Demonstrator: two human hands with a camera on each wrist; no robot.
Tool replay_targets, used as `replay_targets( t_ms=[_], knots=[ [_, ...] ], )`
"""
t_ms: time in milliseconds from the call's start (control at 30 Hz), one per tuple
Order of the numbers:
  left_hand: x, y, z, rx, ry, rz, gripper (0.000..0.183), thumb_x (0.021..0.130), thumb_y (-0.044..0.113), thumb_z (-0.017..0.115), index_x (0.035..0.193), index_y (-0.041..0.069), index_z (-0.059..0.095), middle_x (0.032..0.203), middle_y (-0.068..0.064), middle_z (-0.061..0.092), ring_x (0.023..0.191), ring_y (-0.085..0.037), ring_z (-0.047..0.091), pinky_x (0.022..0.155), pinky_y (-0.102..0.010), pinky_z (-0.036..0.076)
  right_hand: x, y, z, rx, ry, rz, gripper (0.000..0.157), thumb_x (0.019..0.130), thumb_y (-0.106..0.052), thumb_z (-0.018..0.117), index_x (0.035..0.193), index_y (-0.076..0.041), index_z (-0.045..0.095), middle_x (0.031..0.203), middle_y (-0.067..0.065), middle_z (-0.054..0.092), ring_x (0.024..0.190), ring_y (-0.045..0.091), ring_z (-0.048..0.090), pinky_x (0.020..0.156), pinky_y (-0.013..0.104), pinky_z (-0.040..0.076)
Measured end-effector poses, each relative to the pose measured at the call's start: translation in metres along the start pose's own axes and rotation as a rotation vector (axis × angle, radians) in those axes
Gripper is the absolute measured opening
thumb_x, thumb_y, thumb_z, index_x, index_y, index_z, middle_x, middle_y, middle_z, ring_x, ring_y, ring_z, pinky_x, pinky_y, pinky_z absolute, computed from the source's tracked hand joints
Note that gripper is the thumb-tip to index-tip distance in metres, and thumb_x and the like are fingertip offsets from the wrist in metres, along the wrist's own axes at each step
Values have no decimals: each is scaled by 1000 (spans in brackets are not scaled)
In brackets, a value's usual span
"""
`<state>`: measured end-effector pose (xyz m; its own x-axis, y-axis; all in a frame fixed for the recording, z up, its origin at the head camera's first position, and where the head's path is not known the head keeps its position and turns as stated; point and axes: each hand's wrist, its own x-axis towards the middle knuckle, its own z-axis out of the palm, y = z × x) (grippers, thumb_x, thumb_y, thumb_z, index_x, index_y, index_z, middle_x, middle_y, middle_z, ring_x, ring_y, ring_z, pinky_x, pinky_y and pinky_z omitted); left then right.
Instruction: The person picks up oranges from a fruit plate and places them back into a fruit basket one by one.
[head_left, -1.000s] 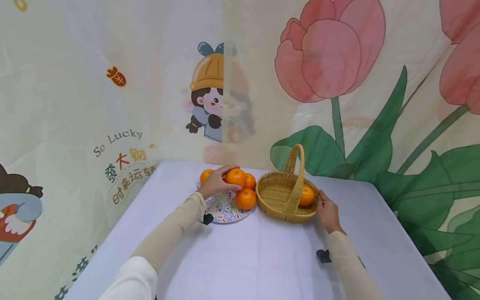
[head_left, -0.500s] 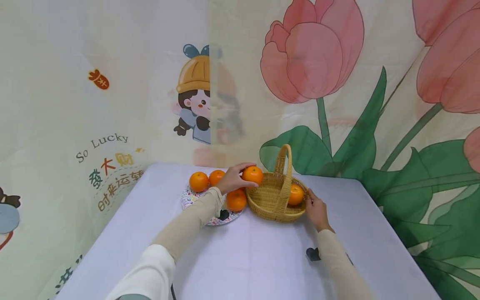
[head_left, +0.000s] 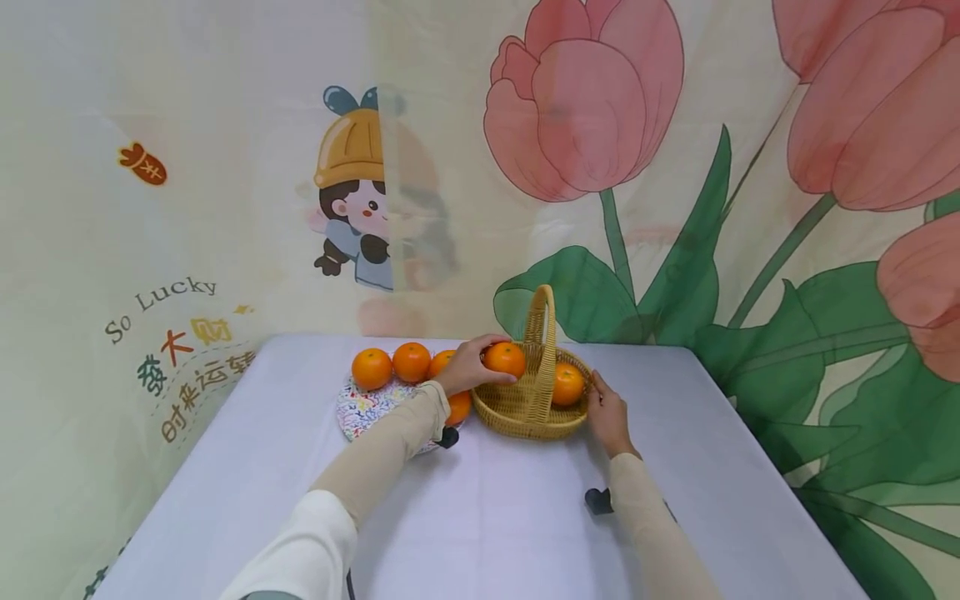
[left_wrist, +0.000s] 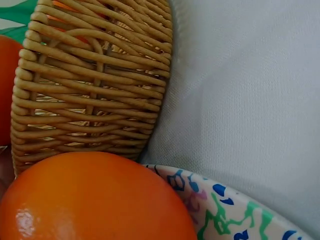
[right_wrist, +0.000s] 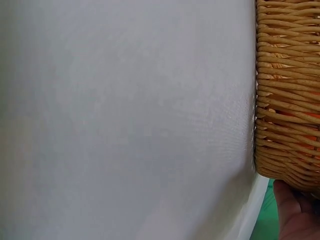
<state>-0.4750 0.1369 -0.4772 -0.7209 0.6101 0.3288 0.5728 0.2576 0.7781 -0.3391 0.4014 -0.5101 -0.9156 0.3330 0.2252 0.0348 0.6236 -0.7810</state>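
My left hand [head_left: 467, 365] holds an orange [head_left: 506, 361] over the left part of a wicker basket [head_left: 525, 427], left of its arched handle. A second orange [head_left: 567, 384] lies inside, right of the handle. At the basket's right end, my right hand [head_left: 609, 417] grips the rim; in the right wrist view its thumb [right_wrist: 287, 202] shows against the wicker. A speckled plate [head_left: 360, 412] just left of the basket bears several oranges [head_left: 372, 368], partly hidden behind the left hand and forearm. One plate orange [left_wrist: 95, 200] looms large in the left wrist view.
A white cloth [head_left: 510, 517] covers the table. Printed curtains [head_left: 247, 67] with tulips and a cartoon figure hang behind it and along the sides. A dark piece [head_left: 447, 437] sits at the left wrist, another [head_left: 598, 501] at the right.
The left hand has lifted the orange off the plate and carried it right, over the basket. The right hand stays on the basket's rim. The head view has swung to the right.
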Motion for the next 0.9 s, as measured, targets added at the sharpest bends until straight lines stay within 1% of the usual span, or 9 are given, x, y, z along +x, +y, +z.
replay_targets(
  t_ms=[67, 133, 200, 300, 400, 500, 600, 700, 900],
  knots=[
    [1, -1, 1, 28, -7, -12, 81, 66, 51, 87, 135, 21, 57, 129, 5, 59, 106, -15, 59, 92, -35, 50, 0, 1, 1, 4, -9, -4, 47, 105, -13, 35, 151, -4, 31, 152, 16, 33, 80, 29, 49, 75, 36, 43],
    [4, -1, 2, 58, -23, -21, 80, 66, 52, 86, 135, 23, 56, 129, 6, 58, 106, -14, 59, 92, -34, 49, 0, 2, 1, 11, -8, -7, 47, 105, -13, 35, 151, -4, 31, 153, 16, 34, 89, 27, 51, 81, 38, 43],
    [7, 0, 3, 80, -43, -22, 78, 68, 51, 85, 134, 23, 55, 128, 6, 58, 105, -13, 58, 92, -33, 49, 1, 2, 1, 20, -5, -8, 47, 105, -14, 35, 151, -4, 32, 153, 16, 34, 91, 28, 51, 83, 39, 42],
    [13, 1, 5, 91, -67, -13, 73, 71, 49, 85, 132, 23, 55, 123, 5, 59, 103, -13, 58, 90, -32, 50, 2, 2, 1, 24, 3, -8, 47, 105, -14, 36, 151, -4, 33, 152, 15, 35, 87, 26, 51, 78, 36, 43],
    [17, 0, 6, 101, -87, -14, 71, 71, 47, 85, 131, 22, 56, 119, 5, 60, 101, -13, 58, 89, -31, 50, 3, 2, 2, 24, -4, 2, 47, 105, -15, 36, 151, -5, 33, 152, 15, 35, 68, 23, 45, 63, 31, 42],
    [21, -3, 9, 135, -110, -31, 72, 71, 49, 84, 132, 22, 56, 118, 6, 60, 101, -11, 57, 89, -29, 49, 2, 3, 3, 23, -9, 12, 47, 105, -15, 36, 150, -5, 34, 152, 15, 35, 60, 18, 40, 53, 26, 38],
    [22, -6, 12, 169, -135, -64, 75, 71, 52, 83, 134, 22, 54, 119, 6, 60, 102, -10, 57, 90, -27, 48, 2, 3, 6, 26, -13, 21, 47, 105, -15, 36, 150, -5, 34, 152, 15, 36, 59, 16, 39, 51, 24, 37],
    [24, -6, 15, 187, -161, -80, 77, 72, 50, 84, 135, 20, 52, 122, 4, 59, 104, -12, 56, 91, -28, 48, 2, 2, 7, 23, -16, 28, 47, 105, -17, 35, 151, -6, 34, 151, 15, 37, 59, 16, 39, 51, 24, 37],
    [34, -4, 19, 250, -217, -57, 73, 72, 45, 84, 132, 20, 51, 126, 1, 57, 106, -15, 56, 93, -30, 47, 4, -1, 1, 21, -16, 25, 48, 106, -18, 34, 151, -5, 32, 153, 13, 34, 63, 18, 40, 54, 24, 38]
  ],
)
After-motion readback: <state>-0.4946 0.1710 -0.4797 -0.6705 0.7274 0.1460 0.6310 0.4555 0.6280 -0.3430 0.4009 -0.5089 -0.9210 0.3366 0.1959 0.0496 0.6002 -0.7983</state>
